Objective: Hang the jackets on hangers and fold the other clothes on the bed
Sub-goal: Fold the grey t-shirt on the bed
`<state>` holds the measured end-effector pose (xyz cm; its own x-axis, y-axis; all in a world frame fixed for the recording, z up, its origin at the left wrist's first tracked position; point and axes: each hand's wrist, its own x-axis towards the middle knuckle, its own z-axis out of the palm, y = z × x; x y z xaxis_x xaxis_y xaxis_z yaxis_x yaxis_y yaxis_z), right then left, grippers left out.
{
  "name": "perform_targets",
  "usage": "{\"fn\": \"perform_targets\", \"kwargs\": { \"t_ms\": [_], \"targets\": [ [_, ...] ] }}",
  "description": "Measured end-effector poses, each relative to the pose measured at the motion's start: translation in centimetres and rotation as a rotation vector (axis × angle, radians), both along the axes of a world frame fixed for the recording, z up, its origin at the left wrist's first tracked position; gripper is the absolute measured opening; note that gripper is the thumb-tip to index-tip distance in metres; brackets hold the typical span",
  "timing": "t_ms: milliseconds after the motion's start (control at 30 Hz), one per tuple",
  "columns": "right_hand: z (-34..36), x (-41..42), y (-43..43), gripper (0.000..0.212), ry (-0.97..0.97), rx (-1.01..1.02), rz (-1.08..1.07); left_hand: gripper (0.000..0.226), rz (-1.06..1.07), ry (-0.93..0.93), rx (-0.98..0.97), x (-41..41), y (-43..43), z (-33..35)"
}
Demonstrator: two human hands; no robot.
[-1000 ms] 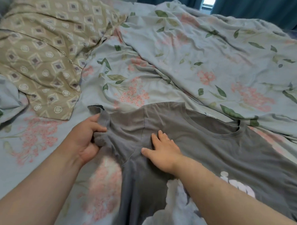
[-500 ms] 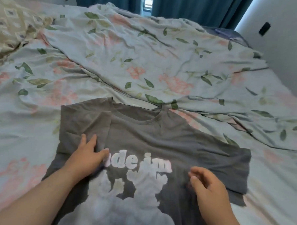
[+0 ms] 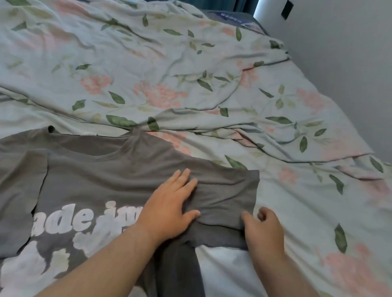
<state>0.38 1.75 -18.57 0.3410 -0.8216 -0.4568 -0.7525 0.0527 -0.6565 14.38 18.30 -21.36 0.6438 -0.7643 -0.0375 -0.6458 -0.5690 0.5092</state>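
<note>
A grey T-shirt (image 3: 103,180) with white lettering and a white print lies face up on the bed. Its left sleeve is folded in over the body. My left hand (image 3: 169,206) presses flat on the shirt where the right sleeve (image 3: 231,194) begins, fingers straight and spread. My right hand (image 3: 264,230) is at the lower outer corner of that sleeve, thumb on the hem and fingers curled, pinching the cloth. The sleeve lies spread out to the right between both hands.
A rumpled floral duvet (image 3: 162,63) covers the far half of the bed, close behind the shirt's collar. The floral sheet (image 3: 311,209) stretches to the right of the sleeve. A grey wall (image 3: 356,65) bounds the bed on the right.
The view has swung right, from the shirt's left sleeve to its right one. My left hand moved from the folded left sleeve across to the right shoulder; my right hand reached the right sleeve's hem.
</note>
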Motion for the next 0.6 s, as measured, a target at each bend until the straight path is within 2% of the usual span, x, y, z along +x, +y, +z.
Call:
{"fn": "perform_targets", "kwargs": {
  "t_ms": [33, 67, 133, 200, 367, 467, 533, 600],
  "targets": [
    [0.0, 0.1, -0.6, 0.013, -0.052, 0.022, 0.004, 0.104, -0.034, -0.007, 0.08, -0.1, -1.1, -0.7],
    [0.0, 0.2, -1.2, 0.009, -0.111, 0.042, 0.011, 0.116, -0.054, -0.032, 0.16, -0.2, -1.8, -1.5],
    [0.1, 0.6, -2.3, 0.002, -0.206, 0.095, 0.032, 0.13, -0.056, -0.082, 0.248, -0.5, -2.3, -2.9],
    [0.5, 1.3, -3.1, 0.008, -0.247, 0.16, 0.08, 0.133, -0.045, -0.091, 0.261, -0.5, -2.3, -3.8],
    [0.3, 2.7, -3.7, 0.026, -0.324, 0.378, 0.045, 0.132, -0.038, -0.098, 0.264, -0.4, -2.4, -4.3],
    [0.6, 3.5, -2.8, 0.04, -0.382, 0.383, 0.009, 0.126, -0.037, -0.098, 0.235, -0.5, -2.5, -4.0],
    [1.5, 4.1, -2.3, 0.043, -0.437, 0.396, -0.013, 0.114, -0.03, -0.105, 0.173, -0.7, -2.3, -3.4],
    [2.7, 4.9, -1.6, 0.043, -0.526, 0.461, -0.043, 0.097, 0.025, -0.045, 0.02, -0.9, -2.0, -2.0]
  ]
}}
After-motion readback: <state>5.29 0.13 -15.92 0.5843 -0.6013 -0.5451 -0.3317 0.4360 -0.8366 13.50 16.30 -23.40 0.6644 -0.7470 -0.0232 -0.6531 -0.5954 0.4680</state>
